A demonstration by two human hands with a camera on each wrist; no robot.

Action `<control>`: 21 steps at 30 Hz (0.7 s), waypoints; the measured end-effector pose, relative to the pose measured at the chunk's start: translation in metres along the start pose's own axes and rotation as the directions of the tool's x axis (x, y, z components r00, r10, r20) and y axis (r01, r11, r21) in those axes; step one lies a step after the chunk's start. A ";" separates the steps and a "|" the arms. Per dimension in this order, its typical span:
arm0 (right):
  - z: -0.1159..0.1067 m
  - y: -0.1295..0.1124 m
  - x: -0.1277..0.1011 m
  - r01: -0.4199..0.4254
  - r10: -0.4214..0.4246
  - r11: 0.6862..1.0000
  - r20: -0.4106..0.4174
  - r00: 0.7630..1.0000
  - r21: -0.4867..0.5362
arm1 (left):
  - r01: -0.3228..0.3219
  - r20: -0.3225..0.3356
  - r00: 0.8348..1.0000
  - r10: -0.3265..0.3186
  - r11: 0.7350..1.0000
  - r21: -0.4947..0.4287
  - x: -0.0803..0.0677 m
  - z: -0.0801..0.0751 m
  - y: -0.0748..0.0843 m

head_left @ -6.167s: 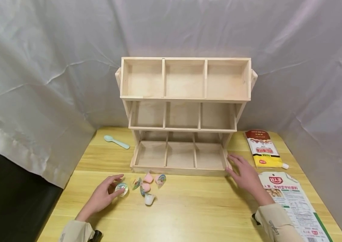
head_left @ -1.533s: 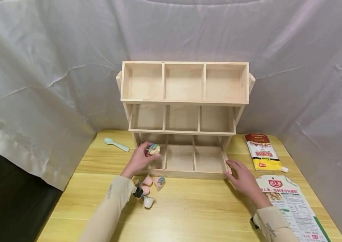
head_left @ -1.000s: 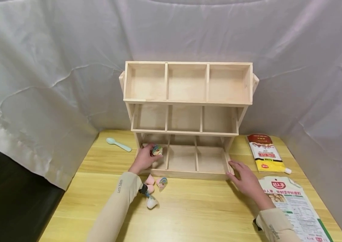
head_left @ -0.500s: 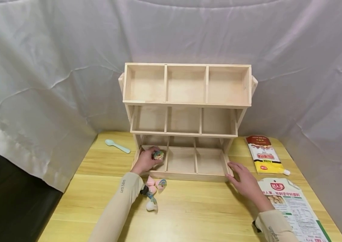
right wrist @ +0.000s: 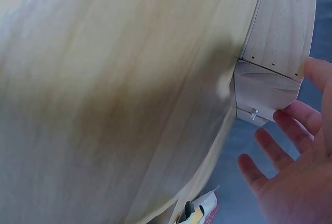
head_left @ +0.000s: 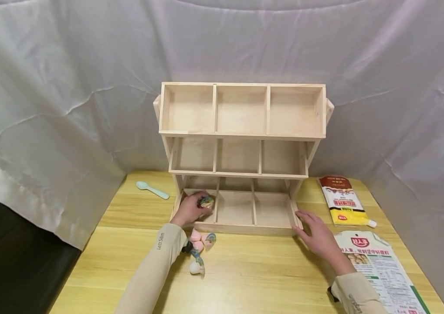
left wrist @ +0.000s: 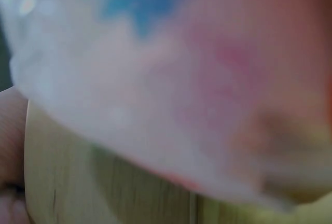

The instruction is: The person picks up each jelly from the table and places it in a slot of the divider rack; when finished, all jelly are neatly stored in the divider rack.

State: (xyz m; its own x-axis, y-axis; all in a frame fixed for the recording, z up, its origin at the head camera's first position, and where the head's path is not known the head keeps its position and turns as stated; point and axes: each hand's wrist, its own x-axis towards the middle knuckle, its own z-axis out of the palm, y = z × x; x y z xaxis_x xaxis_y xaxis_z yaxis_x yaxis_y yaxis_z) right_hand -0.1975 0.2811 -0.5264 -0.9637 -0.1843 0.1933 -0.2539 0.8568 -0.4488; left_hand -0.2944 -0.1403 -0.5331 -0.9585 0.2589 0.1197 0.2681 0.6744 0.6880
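Observation:
My left hand [head_left: 190, 210] reaches into the bottom-left compartment of a three-tier wooden rack [head_left: 234, 228]. It holds a small jelly cup [head_left: 206, 202] with a colourful printed lid, low in that compartment; the fingers hide part of the cup. More jelly cups lie on the table just in front of the rack, pink ones [head_left: 195, 235] and a white one [head_left: 195, 267]. A blurred pale wrapping [left wrist: 129, 79] fills most of the left wrist view. My right hand [head_left: 317, 233] touches the rack's front right corner, fingers extended and spread in the right wrist view.
A pale green spoon [head_left: 152, 190] lies left of the rack. To the right are a red, white and yellow pouch [head_left: 341, 200] with a white cap and a flat printed packet [head_left: 380, 266]. Grey cloth [head_left: 241, 43] hangs behind and at both sides.
My left hand has carried the jelly cup from the table's left side into the bottom-left compartment and lowered it there. Over the last half second both hands hardly move. The right hand stays at the corner.

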 end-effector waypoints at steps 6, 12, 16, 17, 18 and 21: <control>0.001 0.000 0.000 0.001 -0.001 1.000 -0.003 1.000 0.000 | 0.008 0.029 1.000 -0.009 1.000 0.016 -0.001 0.001 0.001; 0.002 0.001 0.000 0.006 -0.006 1.000 -0.005 1.000 0.000 | 0.001 0.047 0.999 -0.001 1.000 -0.005 -0.001 -0.003 0.001; 0.002 0.001 0.000 0.004 -0.004 1.000 -0.004 1.000 0.002 | -0.003 0.059 0.998 0.005 1.000 -0.028 -0.003 -0.011 0.005; 0.001 0.001 0.000 0.004 -0.004 1.000 -0.002 1.000 0.002 | -0.003 0.060 0.998 0.005 1.000 -0.031 -0.003 -0.015 0.007; 0.001 0.001 0.000 0.003 -0.003 1.000 -0.001 1.000 0.002 | -0.001 0.061 0.998 0.003 0.999 -0.032 -0.004 -0.018 0.010; 0.001 0.002 0.000 0.002 -0.002 1.000 -0.001 1.000 -0.001 | -0.009 0.051 0.999 0.010 1.000 -0.023 -0.006 -0.030 0.018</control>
State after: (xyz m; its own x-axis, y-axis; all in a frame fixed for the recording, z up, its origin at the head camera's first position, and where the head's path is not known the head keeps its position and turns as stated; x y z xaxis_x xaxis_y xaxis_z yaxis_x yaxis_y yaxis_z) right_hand -0.1983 0.2824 -0.5282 -0.9630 -0.1858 0.1950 -0.2559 0.8568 -0.4476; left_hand -0.2864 -0.1505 -0.5001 -0.9495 0.3006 0.0894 0.2740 0.6564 0.7029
